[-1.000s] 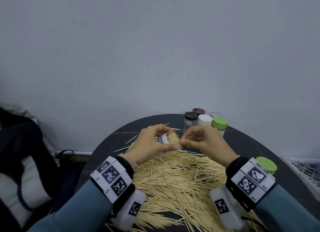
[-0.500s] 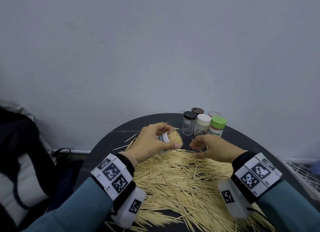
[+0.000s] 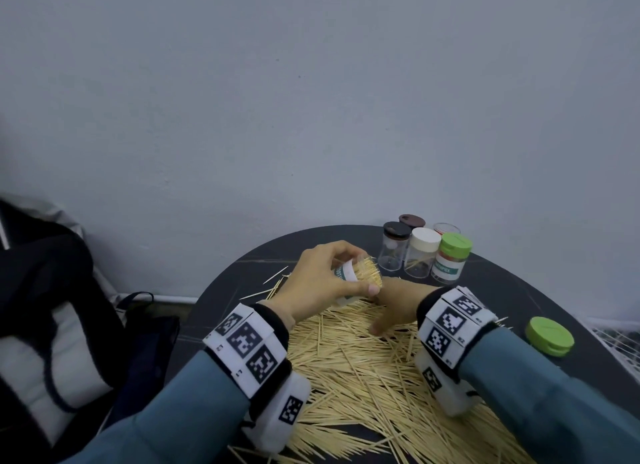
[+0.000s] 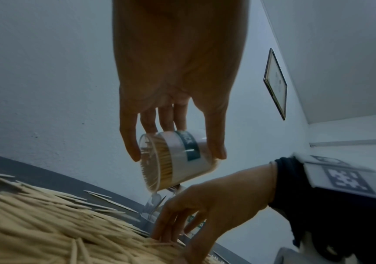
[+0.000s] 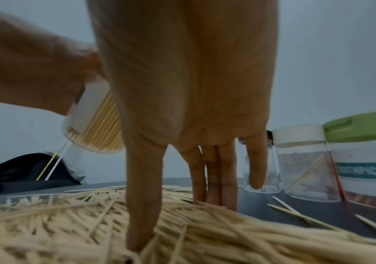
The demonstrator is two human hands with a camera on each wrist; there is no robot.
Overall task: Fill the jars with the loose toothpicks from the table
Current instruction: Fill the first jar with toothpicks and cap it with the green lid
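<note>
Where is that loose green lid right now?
In the head view, the loose green lid lies on the black table, just beyond the right sleeve.

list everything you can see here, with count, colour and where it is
open jar: one, clear with white and teal label, packed with toothpicks, tilted in the left hand above the pile
loose toothpicks: too many to count, pale wood, heaped on the table's near half
capped jars: five, lids dark brown, dark brown, white, green and one clear, clustered at the far edge
loose lid: one, green, on the table at right
table: one, round, black
bag: one, black and white, left of the table
left hand: grips the open jar
right hand: fingers straight, touching the pile
</note>
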